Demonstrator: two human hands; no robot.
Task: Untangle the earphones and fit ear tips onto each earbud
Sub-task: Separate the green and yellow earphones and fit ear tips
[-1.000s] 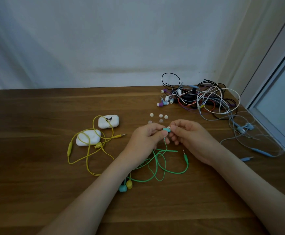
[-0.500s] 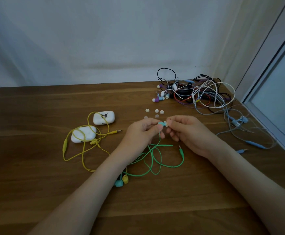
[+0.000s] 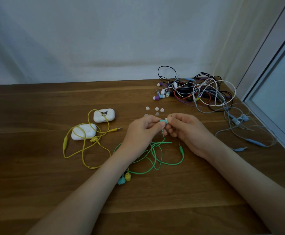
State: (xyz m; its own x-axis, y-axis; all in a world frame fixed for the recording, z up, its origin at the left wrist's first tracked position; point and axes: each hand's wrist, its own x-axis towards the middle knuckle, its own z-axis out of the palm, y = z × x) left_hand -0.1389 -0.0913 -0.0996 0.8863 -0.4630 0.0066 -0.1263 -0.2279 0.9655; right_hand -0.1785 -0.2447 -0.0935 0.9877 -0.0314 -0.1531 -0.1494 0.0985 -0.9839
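My left hand [image 3: 142, 133] pinches a teal earbud [image 3: 162, 121] of the green earphones, whose cable [image 3: 157, 155] loops on the table below both hands. My right hand [image 3: 185, 128] pinches a small white ear tip [image 3: 166, 121] against the earbud's end. The other teal earbud [image 3: 121, 180] lies beside a yellow earbud [image 3: 127, 176] under my left forearm. Several loose white ear tips [image 3: 156, 109] lie just beyond my fingers. The green jack plug [image 3: 181, 148] lies below my right hand.
Yellow earphones [image 3: 87, 145] are draped over two white cases [image 3: 83, 131] [image 3: 104, 115] at the left. A tangled pile of earphones [image 3: 197, 92] sits at the back right, with blue-grey ones [image 3: 240, 119] near the window frame [image 3: 267, 92]. The wooden table [image 3: 36, 175] meets a white wall.
Both hands stay together on the earbud and ear tip. The view has shifted slightly; the grip looks much the same.
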